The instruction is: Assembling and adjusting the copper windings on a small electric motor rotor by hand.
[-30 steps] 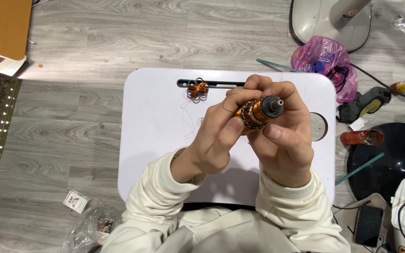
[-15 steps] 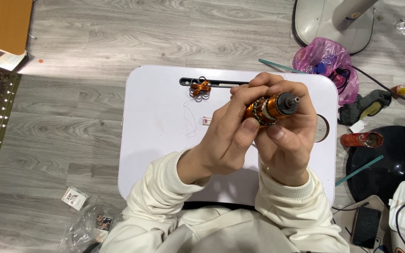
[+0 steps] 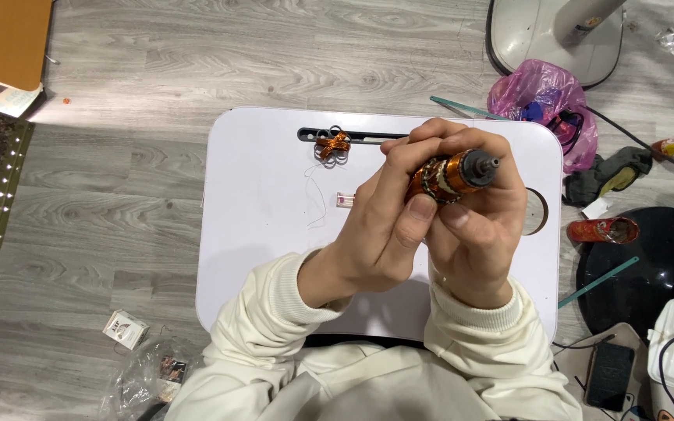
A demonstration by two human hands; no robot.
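both hands clasp a copper-wound motor rotor [image 3: 452,176] above the white lap table [image 3: 259,234]; left hand [image 3: 388,226] pinches the windings, right hand [image 3: 481,226] cradles it; i judge the thin wire could snap if tugged.

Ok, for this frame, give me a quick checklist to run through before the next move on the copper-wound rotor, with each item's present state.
1. Rotor held in both hands: ok, the left hand and right hand wrap it over the tray.
2. Shaft end free: ok, the dark tip pointing right sticks out past the fingers.
3. Windings sound: cannot tell, fingers cover most of the coil.
4. Tray space under the hands: ok, bare white surface.
5. Loose wire bundle out of the way: ok, it lies apart from the hands, at the tray's slot.
6. Small clear part on the tray: ok, untouched, left of the hands.
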